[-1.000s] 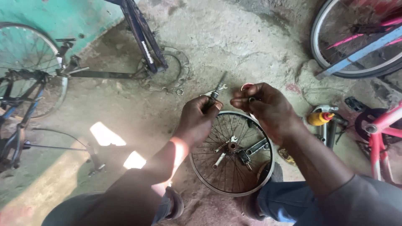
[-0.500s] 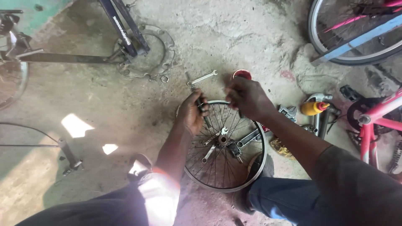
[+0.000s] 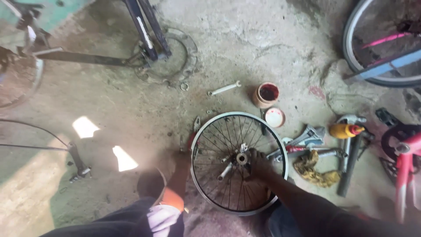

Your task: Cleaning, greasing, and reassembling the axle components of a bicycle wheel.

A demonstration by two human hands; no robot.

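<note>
A small spoked bicycle wheel (image 3: 206, 131) lies flat on the concrete floor in front of me. My right hand (image 3: 259, 166) reaches in over the spokes, its fingers closed around the hub (image 3: 241, 158) at the centre. My left hand (image 3: 181, 159) is down at the wheel's left rim; it is blurred and its grip is unclear. Red-handled pliers (image 3: 195, 126) lie on the floor just beyond it, against the rim.
A silver spanner (image 3: 224, 88), a pot of red grease (image 3: 266, 94) and its lid (image 3: 275, 117) lie beyond the wheel. At the right are an adjustable wrench (image 3: 309, 135), a yellow rag (image 3: 313, 170), a yellow bottle (image 3: 345, 130) and a pink bicycle (image 3: 405, 151). A bicycle frame (image 3: 147, 33) stands at top left.
Both hands were raised above the wheel, the left holding a tool. They have dropped: the right onto the hub, the left to the wheel's left rim. The view tilted further down.
</note>
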